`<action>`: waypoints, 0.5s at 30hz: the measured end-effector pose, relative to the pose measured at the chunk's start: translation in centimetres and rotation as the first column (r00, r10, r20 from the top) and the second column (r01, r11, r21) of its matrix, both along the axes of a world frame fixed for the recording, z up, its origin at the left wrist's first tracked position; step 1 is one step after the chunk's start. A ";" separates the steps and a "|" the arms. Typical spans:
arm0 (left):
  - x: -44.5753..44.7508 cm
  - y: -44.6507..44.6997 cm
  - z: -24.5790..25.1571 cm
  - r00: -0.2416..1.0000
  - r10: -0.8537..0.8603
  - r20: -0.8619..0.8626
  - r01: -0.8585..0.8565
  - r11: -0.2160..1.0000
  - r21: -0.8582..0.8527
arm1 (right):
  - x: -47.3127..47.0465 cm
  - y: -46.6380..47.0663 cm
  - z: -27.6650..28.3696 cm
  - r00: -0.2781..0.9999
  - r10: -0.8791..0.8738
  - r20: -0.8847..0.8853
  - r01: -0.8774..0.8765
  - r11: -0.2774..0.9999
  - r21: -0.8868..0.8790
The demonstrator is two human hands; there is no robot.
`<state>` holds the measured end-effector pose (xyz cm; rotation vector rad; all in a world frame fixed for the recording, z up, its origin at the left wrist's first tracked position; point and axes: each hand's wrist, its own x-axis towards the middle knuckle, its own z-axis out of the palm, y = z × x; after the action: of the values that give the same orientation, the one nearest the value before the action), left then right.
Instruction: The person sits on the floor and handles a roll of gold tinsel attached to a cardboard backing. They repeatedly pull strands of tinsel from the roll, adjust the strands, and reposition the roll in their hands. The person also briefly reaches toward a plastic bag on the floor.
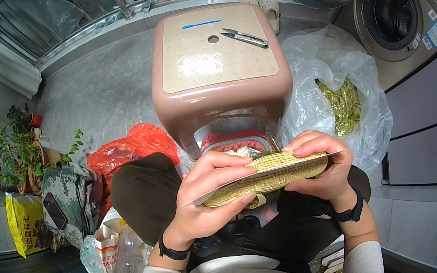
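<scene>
Both my hands hold a thin flat sheet, seen nearly edge-on, with gold ribbed woven material on both faces. My left hand grips its left end, fingers on the far face and thumb on the near one. At the right end, my right hand pinches it the same way. A pale curled strip shows beneath it by my left thumb. Beyond my hands stands a pinkish plastic stool. On its top lie metal thread snips and a thin blue plastic tool.
Right of the stool, a clear plastic bag holds gold tinsel-like strands. A red plastic bag, a camouflage cloth with a phone, and potted plants are at the left. An open washing machine stands far right.
</scene>
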<state>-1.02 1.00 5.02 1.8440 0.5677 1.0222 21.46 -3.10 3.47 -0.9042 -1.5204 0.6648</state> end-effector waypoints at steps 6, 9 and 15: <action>0.2 0.0 0.1 1.000 -0.006 0.005 0.006 0.995 -0.095 | 0.0 -0.4 -0.4 0.997 -0.010 -0.080 0.003 0.995 -0.095; 0.3 -0.2 0.1 1.000 0.003 -0.008 -0.005 0.971 -0.238 | -0.1 -0.4 -0.4 0.996 -0.022 -0.086 0.010 0.991 -0.134; 1.0 -0.1 -0.4 0.992 0.106 0.072 -0.081 0.955 -0.286 | -1.9 0.3 -1.0 0.898 -0.292 -0.329 0.298 0.954 -0.035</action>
<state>-0.06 0.88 4.57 1.5261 0.7160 1.0206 19.54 -2.76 2.48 -0.9346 -1.0591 0.5484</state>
